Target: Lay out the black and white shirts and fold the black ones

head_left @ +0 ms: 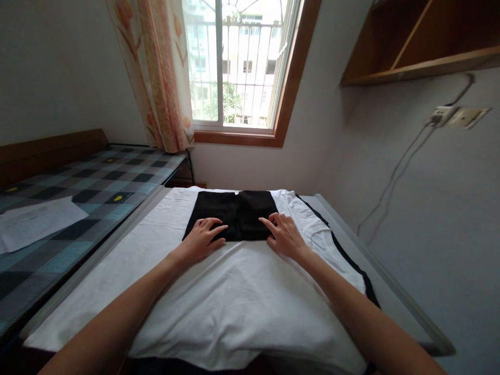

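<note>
A black folded cloth [250,208] lies flat near the far edge of a white cloth, with a crease or seam down its middle. The white cloth [234,302] looks like a garment and is spread wide with soft wrinkles. My left hand [202,240] rests palm down over the near left part of the black cloth, its fingers spread. On the other side, my right hand [285,234] lies at the black cloth's near right edge, fingers also apart. Neither hand grips anything. More black fabric [347,255] shows from under the white cloth's right side.
A grey table [394,291] bears the cloths. To the left is a bed with a checked cover [128,179] and paper sheets [42,221] on it. A curtain [164,78] hangs beside the window. Cords [402,166] run down the right wall from an outlet, below a wooden shelf [422,67].
</note>
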`<control>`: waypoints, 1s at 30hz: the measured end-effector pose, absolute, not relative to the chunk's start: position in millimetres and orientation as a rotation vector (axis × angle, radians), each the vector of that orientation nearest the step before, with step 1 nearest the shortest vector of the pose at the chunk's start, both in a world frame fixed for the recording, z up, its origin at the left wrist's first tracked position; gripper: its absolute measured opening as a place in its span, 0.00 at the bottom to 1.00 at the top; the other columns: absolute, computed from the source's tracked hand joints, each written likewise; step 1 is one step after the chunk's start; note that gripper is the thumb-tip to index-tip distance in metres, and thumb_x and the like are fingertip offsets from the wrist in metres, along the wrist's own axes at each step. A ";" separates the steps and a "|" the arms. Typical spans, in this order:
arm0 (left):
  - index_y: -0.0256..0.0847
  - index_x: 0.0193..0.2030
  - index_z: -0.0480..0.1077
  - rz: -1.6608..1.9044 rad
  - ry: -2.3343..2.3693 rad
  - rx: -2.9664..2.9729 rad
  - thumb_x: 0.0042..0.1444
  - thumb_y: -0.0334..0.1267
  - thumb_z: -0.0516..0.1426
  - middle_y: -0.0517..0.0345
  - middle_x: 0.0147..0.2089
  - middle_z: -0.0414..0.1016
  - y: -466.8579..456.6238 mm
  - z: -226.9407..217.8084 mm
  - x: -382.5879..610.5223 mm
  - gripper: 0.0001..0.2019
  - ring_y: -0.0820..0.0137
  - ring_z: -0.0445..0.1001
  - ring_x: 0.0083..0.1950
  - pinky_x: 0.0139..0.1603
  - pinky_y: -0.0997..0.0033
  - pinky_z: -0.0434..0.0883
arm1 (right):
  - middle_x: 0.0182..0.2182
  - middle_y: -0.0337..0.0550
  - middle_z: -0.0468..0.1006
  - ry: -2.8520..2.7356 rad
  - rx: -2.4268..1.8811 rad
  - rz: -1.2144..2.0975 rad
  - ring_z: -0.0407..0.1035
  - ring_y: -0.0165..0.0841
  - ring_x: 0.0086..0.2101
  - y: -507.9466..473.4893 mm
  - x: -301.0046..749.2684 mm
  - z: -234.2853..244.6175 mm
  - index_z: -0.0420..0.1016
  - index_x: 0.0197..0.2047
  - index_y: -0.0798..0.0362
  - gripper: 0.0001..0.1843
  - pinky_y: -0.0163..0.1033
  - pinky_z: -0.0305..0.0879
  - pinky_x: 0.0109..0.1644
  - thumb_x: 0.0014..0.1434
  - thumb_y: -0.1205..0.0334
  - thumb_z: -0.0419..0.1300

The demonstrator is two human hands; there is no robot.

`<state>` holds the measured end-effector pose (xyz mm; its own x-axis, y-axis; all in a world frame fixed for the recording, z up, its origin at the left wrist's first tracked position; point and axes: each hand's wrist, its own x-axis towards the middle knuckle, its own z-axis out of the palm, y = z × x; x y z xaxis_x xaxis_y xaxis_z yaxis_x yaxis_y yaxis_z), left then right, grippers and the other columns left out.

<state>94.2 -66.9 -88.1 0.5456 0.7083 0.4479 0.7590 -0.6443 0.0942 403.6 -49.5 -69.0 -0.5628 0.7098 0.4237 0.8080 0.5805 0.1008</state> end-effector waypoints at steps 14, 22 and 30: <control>0.33 0.64 0.61 -0.532 -1.275 -2.573 0.56 0.43 0.57 0.39 0.64 0.63 -51.9 -66.3 197.6 0.31 0.55 0.63 0.64 0.60 0.57 0.61 | 0.40 0.48 0.71 -2.288 -1.394 -0.447 0.63 0.40 0.41 -51.5 408.3 -82.2 0.74 0.50 0.52 0.16 0.43 0.54 0.48 0.58 0.67 0.57; 0.28 0.65 0.59 -0.373 -1.368 -2.493 0.58 0.32 0.54 0.31 0.65 0.62 -22.5 -73.3 244.5 0.27 0.51 0.61 0.66 0.59 0.53 0.63 | 0.40 0.48 0.71 -2.282 -1.431 -0.402 0.63 0.40 0.41 -50.7 412.5 -78.8 0.72 0.51 0.51 0.16 0.43 0.56 0.46 0.59 0.66 0.57; 0.30 0.53 0.69 -0.264 -1.349 -2.480 0.62 0.23 0.48 0.37 0.48 0.75 -12.6 -65.5 237.7 0.16 0.57 0.74 0.50 0.43 0.62 0.70 | 0.42 0.49 0.71 -2.302 -1.563 -0.426 0.64 0.41 0.41 -56.7 410.3 -74.9 0.71 0.53 0.49 0.21 0.43 0.56 0.44 0.56 0.70 0.59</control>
